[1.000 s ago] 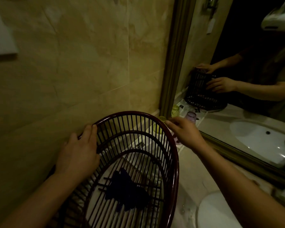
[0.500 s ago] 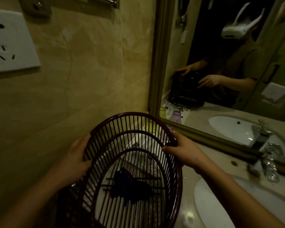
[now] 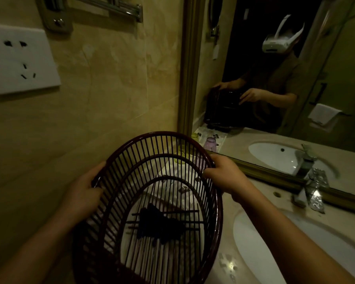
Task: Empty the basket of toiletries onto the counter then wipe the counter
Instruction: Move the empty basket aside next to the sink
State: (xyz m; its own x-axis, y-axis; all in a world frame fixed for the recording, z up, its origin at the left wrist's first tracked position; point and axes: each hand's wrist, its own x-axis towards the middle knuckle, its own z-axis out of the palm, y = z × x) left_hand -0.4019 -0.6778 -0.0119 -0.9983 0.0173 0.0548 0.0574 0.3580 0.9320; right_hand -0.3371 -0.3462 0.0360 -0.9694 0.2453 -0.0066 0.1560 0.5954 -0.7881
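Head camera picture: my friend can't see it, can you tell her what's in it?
Two bare hands, left hand and right hand, hold a dark red slatted basket tipped up beside a tiled wall. A white sink, faucet and mirror are on the right.

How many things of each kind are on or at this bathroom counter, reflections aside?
Basket: 1
Hands on its rim: 2, left hand and right hand
Sink: 1
Faucet: 1
Wall socket: 1
Mirror: 1
Total: 7
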